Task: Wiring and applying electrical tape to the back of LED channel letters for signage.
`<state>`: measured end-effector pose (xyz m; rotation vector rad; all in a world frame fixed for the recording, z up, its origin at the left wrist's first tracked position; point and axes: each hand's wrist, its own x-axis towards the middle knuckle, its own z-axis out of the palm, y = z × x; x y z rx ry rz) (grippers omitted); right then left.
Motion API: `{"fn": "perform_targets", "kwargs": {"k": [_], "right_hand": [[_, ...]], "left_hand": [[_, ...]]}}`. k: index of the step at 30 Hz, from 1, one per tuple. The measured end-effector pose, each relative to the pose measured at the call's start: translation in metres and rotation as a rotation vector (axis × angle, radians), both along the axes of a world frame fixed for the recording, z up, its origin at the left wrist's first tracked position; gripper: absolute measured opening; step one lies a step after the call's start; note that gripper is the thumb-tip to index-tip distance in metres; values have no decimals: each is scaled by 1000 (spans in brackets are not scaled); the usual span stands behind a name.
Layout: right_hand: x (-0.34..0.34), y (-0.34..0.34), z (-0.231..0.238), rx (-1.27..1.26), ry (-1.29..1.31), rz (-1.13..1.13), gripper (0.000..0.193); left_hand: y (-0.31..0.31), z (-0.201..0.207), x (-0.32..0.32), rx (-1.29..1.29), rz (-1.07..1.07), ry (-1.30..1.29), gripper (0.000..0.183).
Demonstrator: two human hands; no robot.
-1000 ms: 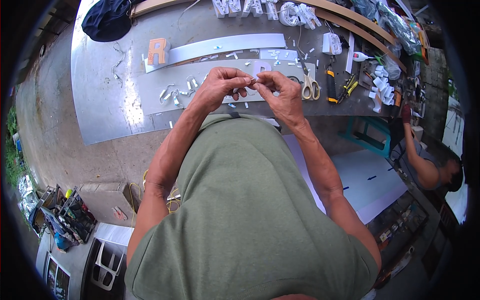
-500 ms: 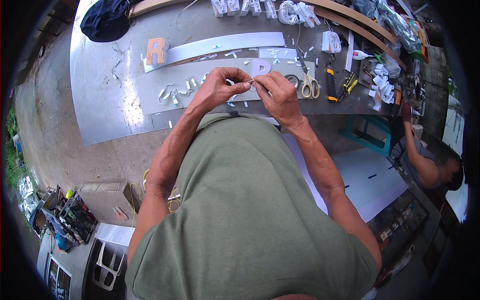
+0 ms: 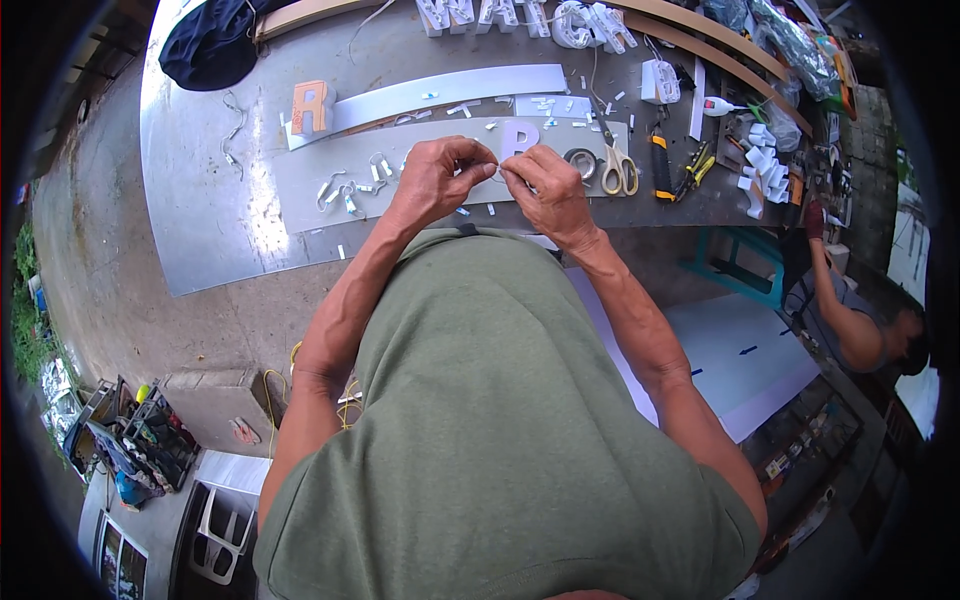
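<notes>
Over the near part of the table, my left hand (image 3: 440, 180) and my right hand (image 3: 548, 190) meet almost fingertip to fingertip. Each is closed in a pinch; what lies between the fingers is too small to name. Just beyond them a pale purple flat letter-shaped piece (image 3: 517, 135) rests on a grey sheet (image 3: 300, 180). To the left of my left hand lie several small white light modules joined by wires (image 3: 347, 190). A dark roll of tape (image 3: 580, 160) and scissors with cream handles (image 3: 620, 172) sit right of my right hand.
Farther back are a long white strip (image 3: 450, 86), an orange-faced block letter (image 3: 312, 108) and white block letters (image 3: 485, 18). At right lie a yellow-black cutter (image 3: 661, 168), pliers (image 3: 695, 170) and a glue bottle (image 3: 720, 106). A teal stool (image 3: 735, 265) and another person (image 3: 860, 330) are beyond.
My hands have shifted very slightly left, with both pinches kept close together. More of the purple letter piece shows beyond them. Table items otherwise look the same.
</notes>
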<state>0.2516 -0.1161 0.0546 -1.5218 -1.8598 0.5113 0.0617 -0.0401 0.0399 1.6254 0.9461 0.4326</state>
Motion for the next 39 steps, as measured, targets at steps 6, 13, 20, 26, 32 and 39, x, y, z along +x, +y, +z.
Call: {"fn": "perform_targets", "kwargs": {"k": [6, 13, 20, 26, 32, 39], "right_hand": [[-8, 2, -18, -69, 13, 30, 7], [-28, 31, -31, 81, -15, -25, 19], [33, -22, -47, -217, -185, -487, 27], [44, -50, -77, -257, -272, -564, 42], [49, -51, -95, -188, -57, -651, 44], [41, -47, 0, -323, 1242, -445, 49]], "left_hand": [[8, -17, -13, -305, -48, -77, 21], [42, -34, -49, -94, 3, 39, 21], [47, -69, -76, 13, 108, 167, 24], [43, -52, -82, 309, 347, 188, 33], [33, -16, -56, 52, 389, -52, 22], [21, 17, 6, -499, -94, -400, 54]]}}
